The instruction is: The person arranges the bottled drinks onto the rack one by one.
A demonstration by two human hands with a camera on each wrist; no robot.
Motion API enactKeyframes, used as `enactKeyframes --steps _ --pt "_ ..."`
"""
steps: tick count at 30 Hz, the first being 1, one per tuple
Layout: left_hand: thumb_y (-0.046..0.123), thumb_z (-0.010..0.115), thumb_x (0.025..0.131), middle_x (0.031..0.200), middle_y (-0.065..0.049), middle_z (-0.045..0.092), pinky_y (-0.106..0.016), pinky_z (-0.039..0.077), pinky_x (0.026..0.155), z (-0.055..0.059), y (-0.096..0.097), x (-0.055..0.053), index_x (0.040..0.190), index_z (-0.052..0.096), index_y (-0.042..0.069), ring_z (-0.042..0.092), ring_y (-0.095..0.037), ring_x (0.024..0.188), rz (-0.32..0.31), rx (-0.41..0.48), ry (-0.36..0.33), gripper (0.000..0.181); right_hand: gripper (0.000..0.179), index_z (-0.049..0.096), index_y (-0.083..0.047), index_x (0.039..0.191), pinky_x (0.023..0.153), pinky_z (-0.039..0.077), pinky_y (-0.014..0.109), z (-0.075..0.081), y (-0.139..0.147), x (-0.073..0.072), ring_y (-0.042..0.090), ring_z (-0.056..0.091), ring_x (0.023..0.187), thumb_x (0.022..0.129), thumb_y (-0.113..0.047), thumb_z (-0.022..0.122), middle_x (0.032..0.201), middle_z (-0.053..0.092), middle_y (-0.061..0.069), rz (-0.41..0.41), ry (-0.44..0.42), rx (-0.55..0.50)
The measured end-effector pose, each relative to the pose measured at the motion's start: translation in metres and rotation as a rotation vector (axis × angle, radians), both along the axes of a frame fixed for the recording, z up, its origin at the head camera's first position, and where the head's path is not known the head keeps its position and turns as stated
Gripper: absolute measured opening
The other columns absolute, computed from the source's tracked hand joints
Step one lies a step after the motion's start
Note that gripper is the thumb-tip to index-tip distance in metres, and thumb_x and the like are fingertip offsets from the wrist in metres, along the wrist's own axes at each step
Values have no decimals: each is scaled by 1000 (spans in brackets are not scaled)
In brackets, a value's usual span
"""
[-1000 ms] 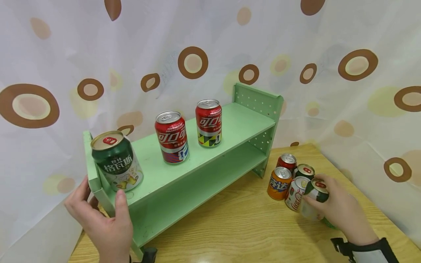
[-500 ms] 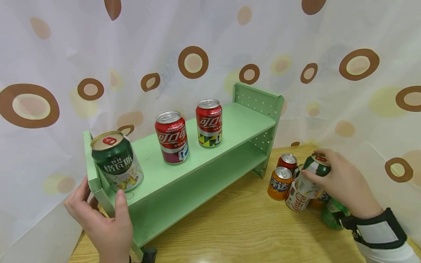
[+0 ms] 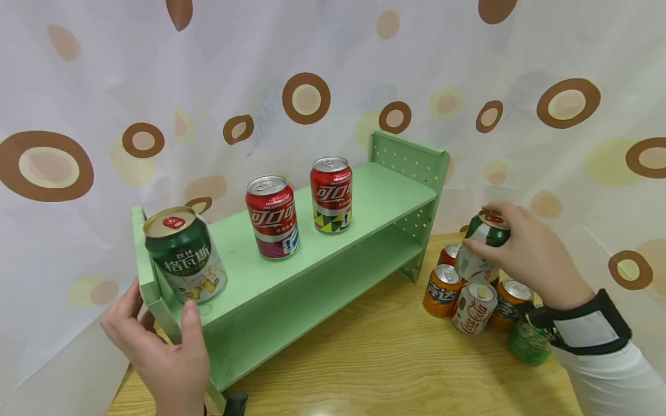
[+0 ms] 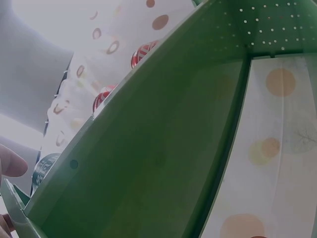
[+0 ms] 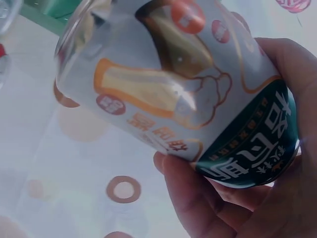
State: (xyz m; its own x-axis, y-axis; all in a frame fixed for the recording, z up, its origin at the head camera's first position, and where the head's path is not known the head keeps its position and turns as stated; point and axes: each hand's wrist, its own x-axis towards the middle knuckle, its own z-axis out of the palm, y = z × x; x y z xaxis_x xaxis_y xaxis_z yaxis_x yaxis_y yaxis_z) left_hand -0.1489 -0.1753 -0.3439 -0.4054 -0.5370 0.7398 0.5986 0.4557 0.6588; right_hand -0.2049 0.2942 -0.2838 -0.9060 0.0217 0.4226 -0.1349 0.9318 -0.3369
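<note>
In the head view my right hand [image 3: 536, 254] grips a green-and-white drink can [image 3: 476, 263] near its top. The can is raised over the group of cans at the right. Its printed side [image 5: 163, 74] fills much of the right wrist view. My left hand [image 3: 163, 346] holds the left end of the green two-tier shelf [image 3: 312, 306], thumb at the front edge and fingers round the end panel. On the top tier stand a matching green-and-white can [image 3: 189, 263] by that panel and two red cola cans, one nearer [image 3: 272, 216] and one farther right [image 3: 331, 196].
On the wooden table [image 3: 364, 358], right of the shelf, stand an orange can [image 3: 442, 292], a white Coca-Cola can [image 3: 474, 309], a second orange can [image 3: 510, 303], a green can [image 3: 529, 341] and a partly hidden red can [image 3: 450, 253]. A patterned curtain [image 3: 234, 58] hangs behind.
My right hand has lifted the green-and-white can up from among the others and moved slightly left, uncovering the second orange can and the green can. The left hand has stayed in place.
</note>
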Motion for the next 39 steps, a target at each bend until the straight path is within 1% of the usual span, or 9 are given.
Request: enactKeyframes --steps 3,5,10,17,22,24,27,33,39 --pt "-3 62 83 137 8 37 -22 42 97 1 0 1 146 43 4 44 -17 130 0 -5 -9 66 76 51 -5 143 74 52 55 10 -4 -4 41 60 103 88 -50 77 123 59 26 14 13 1" --pt "-3 62 83 137 8 37 -22 42 97 1 -1 1 146 43 3 43 -16 130 0 -7 -12 66 74 51 -6 143 77 52 58 16 -8 -7 41 60 105 88 -49 77 123 59 25 24 18 0" --pt "-2 62 83 137 8 37 -22 42 97 1 -1 1 145 43 3 43 -17 130 -3 -6 -7 65 70 53 -6 140 77 51 54 33 -17 -17 39 60 102 88 -45 77 121 59 23 52 21 9" --pt "-3 62 83 137 6 37 -22 41 96 0 -1 0 145 43 2 43 -17 130 -2 -9 14 65 73 52 -5 141 66 50 42 53 -31 -33 36 60 95 88 -50 76 115 61 22 76 -10 11" --pt "-4 62 82 137 5 37 -23 41 96 0 -1 -1 145 44 3 43 -18 129 -11 -6 24 66 71 52 -6 141 76 52 53 59 -36 -40 38 61 101 89 -49 75 119 61 23 86 -30 6" --pt "-4 62 82 136 5 38 -23 42 96 0 -1 -2 144 44 4 43 -19 128 -12 -5 28 66 70 52 -6 140 77 52 54 62 -38 -43 38 61 101 89 -48 75 119 62 23 95 -25 10" --pt "-4 62 82 136 5 38 -24 42 96 1 -1 -2 144 43 3 43 -18 128 -14 -9 36 66 69 53 -6 140 75 50 51 67 -41 -45 37 61 99 89 -47 76 117 62 22 103 -10 25" --pt "-3 62 81 136 4 38 -23 42 95 0 -1 -3 144 44 3 44 -19 128 -13 -8 45 65 69 53 -4 140 68 48 41 78 -52 -51 33 61 91 89 -45 76 111 63 20 115 11 58" --pt "-3 62 82 136 5 37 -23 41 95 0 0 -2 144 44 3 43 -19 128 -12 -8 35 65 69 54 -4 139 68 48 40 83 -63 -58 32 60 91 89 -45 76 111 63 20 135 18 56"
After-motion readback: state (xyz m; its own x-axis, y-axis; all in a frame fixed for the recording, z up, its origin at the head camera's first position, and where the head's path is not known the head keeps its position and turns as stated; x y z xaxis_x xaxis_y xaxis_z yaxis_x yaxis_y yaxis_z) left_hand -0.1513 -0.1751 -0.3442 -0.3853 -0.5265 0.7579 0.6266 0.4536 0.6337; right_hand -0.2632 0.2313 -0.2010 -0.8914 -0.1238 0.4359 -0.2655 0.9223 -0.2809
